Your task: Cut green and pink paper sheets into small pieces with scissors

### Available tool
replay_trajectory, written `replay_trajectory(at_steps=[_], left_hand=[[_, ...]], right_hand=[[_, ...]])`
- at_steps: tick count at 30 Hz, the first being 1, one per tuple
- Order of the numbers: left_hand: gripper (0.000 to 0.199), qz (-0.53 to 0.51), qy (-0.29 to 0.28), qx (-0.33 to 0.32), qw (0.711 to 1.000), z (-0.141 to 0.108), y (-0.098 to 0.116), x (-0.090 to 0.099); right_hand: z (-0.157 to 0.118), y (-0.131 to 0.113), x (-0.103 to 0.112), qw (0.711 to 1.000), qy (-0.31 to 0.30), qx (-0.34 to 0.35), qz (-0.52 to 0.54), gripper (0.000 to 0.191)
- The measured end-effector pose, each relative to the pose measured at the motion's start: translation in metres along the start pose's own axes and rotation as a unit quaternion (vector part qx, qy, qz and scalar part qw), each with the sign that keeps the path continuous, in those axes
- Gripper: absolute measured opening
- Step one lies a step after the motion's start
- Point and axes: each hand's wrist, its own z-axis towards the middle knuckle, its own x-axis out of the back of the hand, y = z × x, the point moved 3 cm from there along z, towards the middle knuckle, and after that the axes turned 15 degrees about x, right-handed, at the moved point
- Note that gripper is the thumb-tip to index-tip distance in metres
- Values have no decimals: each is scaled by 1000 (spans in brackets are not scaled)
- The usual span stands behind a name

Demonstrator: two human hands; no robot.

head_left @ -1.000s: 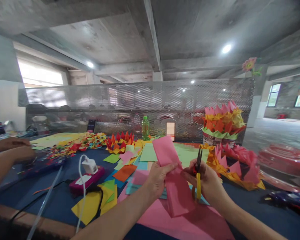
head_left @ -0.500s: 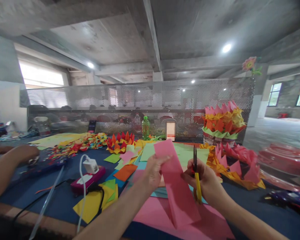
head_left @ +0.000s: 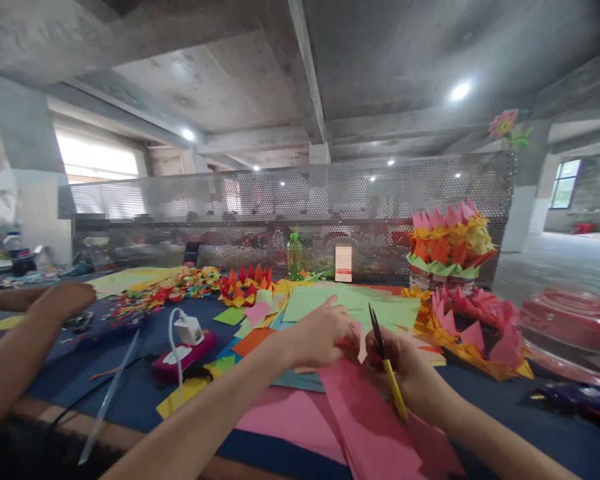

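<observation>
My left hand (head_left: 327,333) is closed at the top end of a folded pink paper strip (head_left: 365,413), fingers bent over its edge. My right hand (head_left: 405,370) holds a pair of scissors (head_left: 393,390) with yellow handles and dark blades pointing up and away. Its fingertips are beside the strip's upper end, close to my left fingers. Beneath lie a larger pink sheet (head_left: 290,420) and a stack of coloured paper topped by light green sheets (head_left: 305,303). Part of the strip's top is hidden behind my left hand.
A purple power strip (head_left: 185,357) with a white plug lies left. Paper lotus pieces (head_left: 245,283) and a tiered paper flower (head_left: 447,247) stand behind. A green bottle (head_left: 295,257) is by the mesh panel. At right are a glue gun (head_left: 575,395) and plastic tub (head_left: 570,327). Another person's hand (head_left: 67,303) works at left.
My left hand has moved right and over the top of the pink strip, which now lies lower. The scissors tilt further left. The view has turned slightly left.
</observation>
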Motion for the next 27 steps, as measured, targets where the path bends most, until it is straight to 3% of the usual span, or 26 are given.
replay_trajectory(at_steps=[3, 8, 13, 15, 18, 22, 25, 27], left_hand=[[18, -6, -26, 3, 1000, 5, -7, 2], [13, -36, -9, 8, 999, 9, -25, 18], [16, -189, -3, 79, 979, 9, -54, 34], [11, -300, 18, 146, 942, 8, -71, 37], [13, -406, 102, 237, 877, 3, -97, 38], [31, -476, 184, 306, 804, -4, -116, 24], [47, -552, 120, 327, 757, -2, -105, -4], [49, -688, 1, 317, 653, 5, -84, -29]], right_hand=[[0, -3, 0, 1000, -30, -1, -6, 27], [1, -3, 3, 999, -43, -7, 3, 28], [5, -8, 7, 999, -29, 11, 11, 24], [6, -10, 10, 999, -25, 12, 24, 24], [6, -7, 14, 999, -24, 4, 34, 27], [8, 6, 26, 998, 53, 9, 29, 32], [10, 18, 35, 994, 108, 10, 33, 36], [11, 24, 40, 989, 139, 5, 50, 41]])
